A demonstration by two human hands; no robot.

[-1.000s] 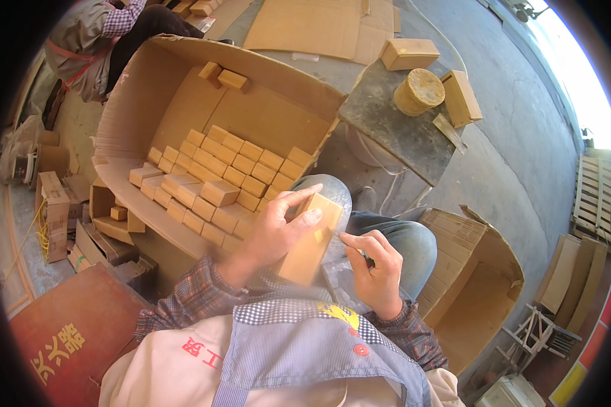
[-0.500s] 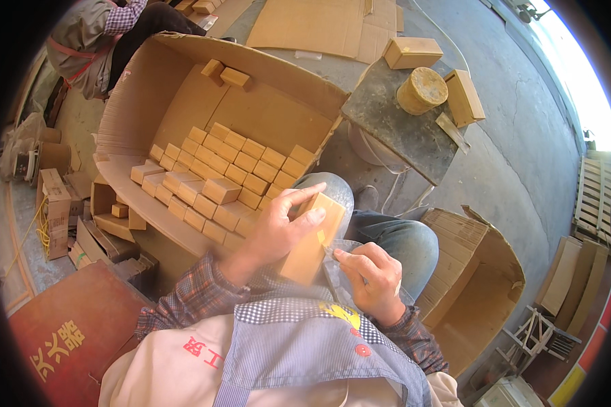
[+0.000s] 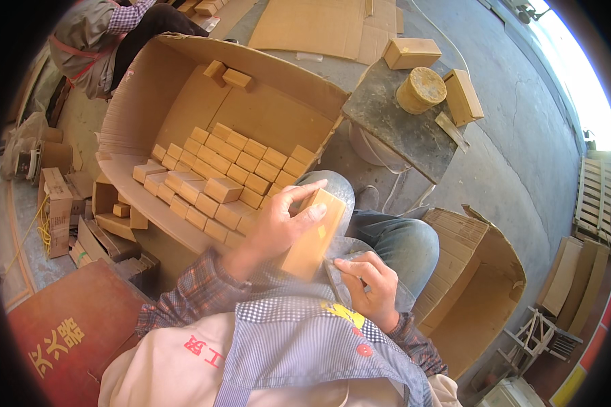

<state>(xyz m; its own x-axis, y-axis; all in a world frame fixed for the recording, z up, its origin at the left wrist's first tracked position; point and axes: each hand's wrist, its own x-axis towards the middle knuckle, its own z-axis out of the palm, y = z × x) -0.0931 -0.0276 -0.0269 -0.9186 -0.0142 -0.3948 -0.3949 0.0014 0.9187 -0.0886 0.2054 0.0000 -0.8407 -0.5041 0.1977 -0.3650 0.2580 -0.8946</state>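
Observation:
My left hand [image 3: 276,227] is closed round the upper left side of a long, light wooden block [image 3: 310,245], tilted above my lap. The thumb lies on its upper face, where a small pale patch [image 3: 321,232] shows. To the right of the block's lower end is my right hand [image 3: 375,285], with fingers curled and thumb and forefinger pinched close to the grey apron cloth. What the pinch holds, if anything, is too small to make out. Left of my knees, a big cardboard box [image 3: 142,95] contains rows of similar wooden blocks [image 3: 224,190].
On a dark stool [image 3: 380,102] stand a round tub [image 3: 421,90], two wooden boxes [image 3: 412,53] and a flat scraper-like strip [image 3: 451,131]. Another cardboard box [image 3: 482,285] is at my right. A red case [image 3: 75,325] lies lower left. Another person [image 3: 91,47] sits upper left.
My right hand has drawn back from the block's face, slightly down and toward me. The left hand keeps its hold, and the block has shifted only a little.

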